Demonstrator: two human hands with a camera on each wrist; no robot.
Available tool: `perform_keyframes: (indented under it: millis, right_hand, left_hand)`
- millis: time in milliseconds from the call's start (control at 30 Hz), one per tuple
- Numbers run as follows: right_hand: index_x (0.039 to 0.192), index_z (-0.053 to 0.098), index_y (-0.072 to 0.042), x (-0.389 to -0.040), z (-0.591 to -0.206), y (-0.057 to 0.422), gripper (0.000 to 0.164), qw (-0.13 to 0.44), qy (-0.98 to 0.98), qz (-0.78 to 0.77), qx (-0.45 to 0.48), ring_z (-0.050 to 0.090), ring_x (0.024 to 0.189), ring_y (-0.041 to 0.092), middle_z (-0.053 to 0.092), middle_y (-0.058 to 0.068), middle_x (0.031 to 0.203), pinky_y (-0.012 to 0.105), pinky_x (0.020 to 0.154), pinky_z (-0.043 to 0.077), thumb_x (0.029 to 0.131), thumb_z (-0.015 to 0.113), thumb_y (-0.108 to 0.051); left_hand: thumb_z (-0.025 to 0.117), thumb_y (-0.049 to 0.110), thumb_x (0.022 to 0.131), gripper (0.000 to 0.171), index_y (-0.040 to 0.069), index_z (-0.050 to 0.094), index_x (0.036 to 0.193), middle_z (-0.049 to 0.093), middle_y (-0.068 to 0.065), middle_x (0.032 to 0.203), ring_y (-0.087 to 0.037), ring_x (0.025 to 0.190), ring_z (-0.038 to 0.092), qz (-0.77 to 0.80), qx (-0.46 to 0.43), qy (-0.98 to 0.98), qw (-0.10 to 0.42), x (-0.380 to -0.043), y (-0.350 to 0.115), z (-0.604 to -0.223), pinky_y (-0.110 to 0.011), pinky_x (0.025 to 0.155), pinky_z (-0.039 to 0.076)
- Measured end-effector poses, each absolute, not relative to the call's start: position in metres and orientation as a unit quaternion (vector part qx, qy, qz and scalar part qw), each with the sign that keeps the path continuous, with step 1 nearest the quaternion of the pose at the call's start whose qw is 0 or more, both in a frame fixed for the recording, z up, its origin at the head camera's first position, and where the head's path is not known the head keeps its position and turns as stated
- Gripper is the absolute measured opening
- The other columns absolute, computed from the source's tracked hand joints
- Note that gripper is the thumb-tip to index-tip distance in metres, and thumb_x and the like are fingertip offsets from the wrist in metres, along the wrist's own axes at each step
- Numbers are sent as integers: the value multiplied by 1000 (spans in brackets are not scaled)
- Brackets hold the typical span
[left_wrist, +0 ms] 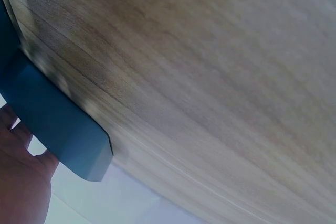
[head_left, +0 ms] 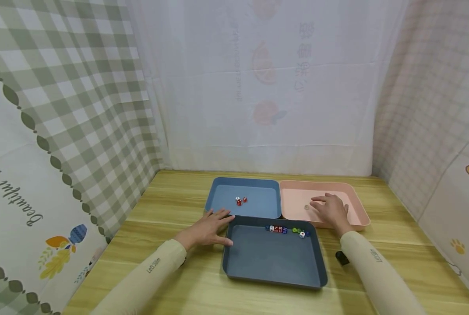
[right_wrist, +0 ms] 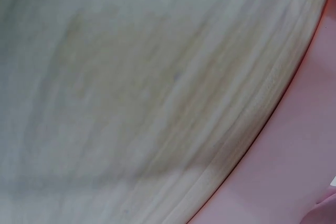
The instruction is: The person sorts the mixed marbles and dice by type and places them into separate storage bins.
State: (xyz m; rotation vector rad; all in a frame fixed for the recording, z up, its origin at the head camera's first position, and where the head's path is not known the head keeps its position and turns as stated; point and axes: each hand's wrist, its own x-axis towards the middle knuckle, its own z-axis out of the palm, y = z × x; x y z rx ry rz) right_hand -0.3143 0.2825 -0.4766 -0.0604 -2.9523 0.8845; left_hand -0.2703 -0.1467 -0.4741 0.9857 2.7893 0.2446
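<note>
The left hand point(head_left: 207, 229) rests with fingers spread at the left edge of the dark tray point(head_left: 273, 280). The right hand point(head_left: 332, 211) is positioned over the pink tray point(head_left: 354, 221), fingers loosely bent and apart; a small pale piece point(head_left: 307, 207) lies on the tray floor just beside the fingertips. Row of dice point(head_left: 276, 229): blue, white and red, along the dark tray's far wall. Green pieces point(head_left: 296, 230) and a white die point(head_left: 302, 235): near its far right corner. Blue tray point(head_left: 258, 212): adjoins the pink tray; contains red dice point(head_left: 239, 202) and a white one.
</note>
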Motion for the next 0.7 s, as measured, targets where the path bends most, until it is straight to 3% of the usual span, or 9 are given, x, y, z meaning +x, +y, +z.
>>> perform_keyframes:
  millis: [700]
  right_hand:
    - [120, 72, -4, -305, -473, 280, 36, 34, -952, 303, 1, 23, 138, 55, 35, 34, 149, 78, 104, 3, 96, 65, -30]
  left_hand:
    - [59, 68, 87, 91, 19, 31, 157, 23, -9, 163, -27, 151, 15, 78, 332, 936, 86, -271, -146, -475, -54, 119, 9]
